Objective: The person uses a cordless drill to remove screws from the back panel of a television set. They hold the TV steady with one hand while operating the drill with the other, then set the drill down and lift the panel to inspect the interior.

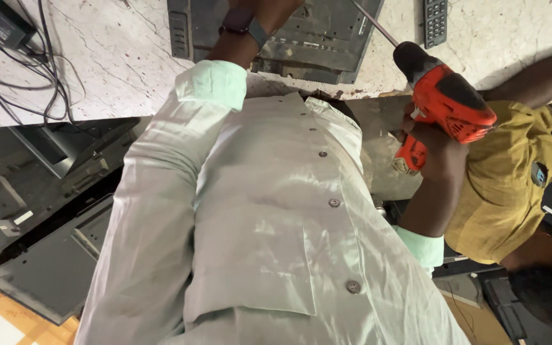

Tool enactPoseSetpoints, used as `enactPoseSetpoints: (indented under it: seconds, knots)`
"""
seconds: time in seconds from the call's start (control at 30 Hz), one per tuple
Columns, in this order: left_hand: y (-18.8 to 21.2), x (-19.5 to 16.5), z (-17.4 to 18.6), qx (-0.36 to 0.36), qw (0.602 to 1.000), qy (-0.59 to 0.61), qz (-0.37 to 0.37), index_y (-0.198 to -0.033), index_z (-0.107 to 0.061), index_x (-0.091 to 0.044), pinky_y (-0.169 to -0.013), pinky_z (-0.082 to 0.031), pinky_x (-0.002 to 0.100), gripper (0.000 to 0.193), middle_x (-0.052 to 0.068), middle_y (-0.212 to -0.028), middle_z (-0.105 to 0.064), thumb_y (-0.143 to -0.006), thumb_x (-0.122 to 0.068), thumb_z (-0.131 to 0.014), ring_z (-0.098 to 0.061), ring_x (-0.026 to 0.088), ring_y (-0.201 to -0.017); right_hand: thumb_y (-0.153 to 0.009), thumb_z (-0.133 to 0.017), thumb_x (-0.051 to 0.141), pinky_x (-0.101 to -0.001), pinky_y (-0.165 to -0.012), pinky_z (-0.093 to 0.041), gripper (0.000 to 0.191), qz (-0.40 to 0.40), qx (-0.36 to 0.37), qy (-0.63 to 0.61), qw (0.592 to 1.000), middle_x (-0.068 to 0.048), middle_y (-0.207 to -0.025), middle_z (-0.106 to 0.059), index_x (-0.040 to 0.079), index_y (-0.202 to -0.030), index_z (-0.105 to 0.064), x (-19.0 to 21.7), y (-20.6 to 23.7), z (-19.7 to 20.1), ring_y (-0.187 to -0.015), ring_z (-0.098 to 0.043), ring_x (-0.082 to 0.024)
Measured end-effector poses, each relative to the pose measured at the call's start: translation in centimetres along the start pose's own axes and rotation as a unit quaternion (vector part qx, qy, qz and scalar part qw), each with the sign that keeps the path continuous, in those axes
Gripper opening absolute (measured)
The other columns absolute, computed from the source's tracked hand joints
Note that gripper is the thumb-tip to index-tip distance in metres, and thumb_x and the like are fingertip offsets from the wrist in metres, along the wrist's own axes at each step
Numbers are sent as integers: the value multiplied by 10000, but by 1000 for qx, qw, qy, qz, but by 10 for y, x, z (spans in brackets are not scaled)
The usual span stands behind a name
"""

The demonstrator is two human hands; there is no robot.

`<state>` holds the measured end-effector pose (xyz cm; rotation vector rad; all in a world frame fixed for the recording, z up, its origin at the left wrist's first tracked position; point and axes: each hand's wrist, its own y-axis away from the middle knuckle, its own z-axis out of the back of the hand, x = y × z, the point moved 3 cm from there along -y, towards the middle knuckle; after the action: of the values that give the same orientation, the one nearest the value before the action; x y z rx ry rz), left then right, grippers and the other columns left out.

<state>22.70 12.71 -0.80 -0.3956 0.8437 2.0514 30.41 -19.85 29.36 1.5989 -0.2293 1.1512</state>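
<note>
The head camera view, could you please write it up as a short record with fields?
Right hand: right hand grips an orange and black cordless drill, its long bit angled toward the panel.
Left hand: left hand, mostly cut off by the frame's top edge, rests on a dark metal panel; a dark smartwatch is on the wrist.
Surface: pale marble worktop.
Nearby: black cables at left, a remote control at top right.
Other person: one in a mustard shirt at right.
</note>
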Motion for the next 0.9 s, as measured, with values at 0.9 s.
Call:
enactPoseSetpoints:
  seconds: [0.9]
  knots:
    - [92, -48, 36, -125, 988, -33, -82, -813, -772, -87, -614, -550, 501, 357, 176, -775, -721, -811, -443, -783, -705, 353, -717, -913, -688, -128, -321, -815, -566, 421, 165, -37, -33, 985, -139, -1140, -688, -68, -1323, -615, -43, 12, -8, -928, -645, -197]
